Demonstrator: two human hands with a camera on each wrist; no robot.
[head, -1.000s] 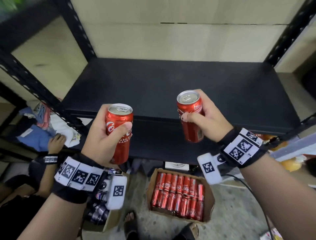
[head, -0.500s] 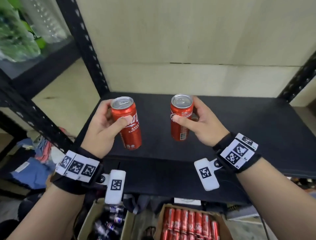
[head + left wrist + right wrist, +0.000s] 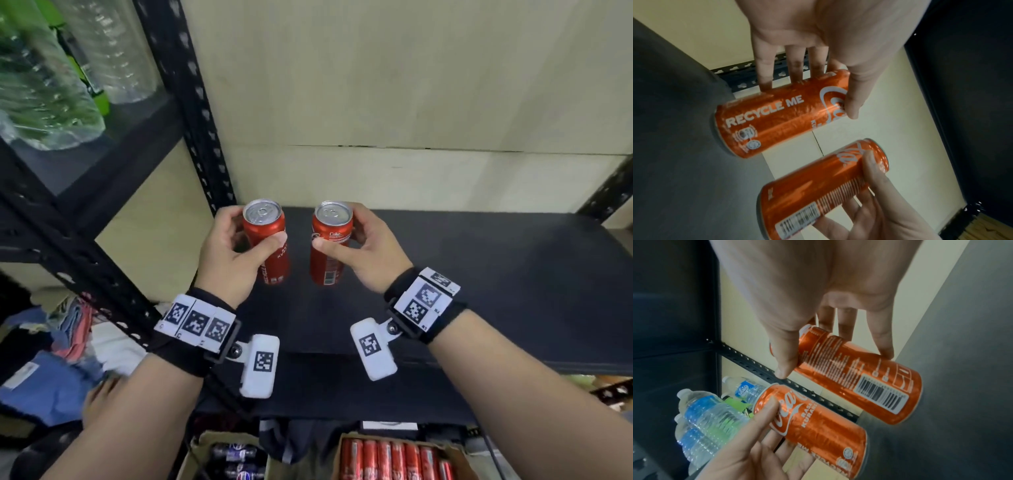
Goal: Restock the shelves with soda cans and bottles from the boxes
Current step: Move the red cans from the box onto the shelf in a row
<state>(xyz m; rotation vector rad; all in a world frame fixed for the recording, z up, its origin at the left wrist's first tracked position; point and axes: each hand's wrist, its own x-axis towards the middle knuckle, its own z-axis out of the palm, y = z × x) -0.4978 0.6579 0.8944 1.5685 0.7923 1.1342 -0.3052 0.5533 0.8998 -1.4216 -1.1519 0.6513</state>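
Each hand holds an upright red soda can over the back left of the black shelf (image 3: 479, 274). My left hand (image 3: 257, 229) grips the left can (image 3: 272, 253) near its top with thumb in front and fingers behind. My right hand (image 3: 337, 233) grips the right can (image 3: 327, 260) the same way. The cans stand a few centimetres apart. In the left wrist view, the left hand (image 3: 809, 97) holds its can (image 3: 777, 116) with the base at the shelf surface; contact is unclear. In the right wrist view, the right hand (image 3: 834, 361) holds its can (image 3: 855, 378).
A black perforated post (image 3: 198, 137) rises just left of the cans, with a pale wall behind. Clear water bottles (image 3: 51, 85) fill the neighbouring shelf at upper left. Below the shelf are a box of red cans (image 3: 394, 459) and a box of dark bottles (image 3: 236, 459).
Both hands carried their cans forward from the shelf's front edge, in over it and down toward its back left. The two cans came closer together.
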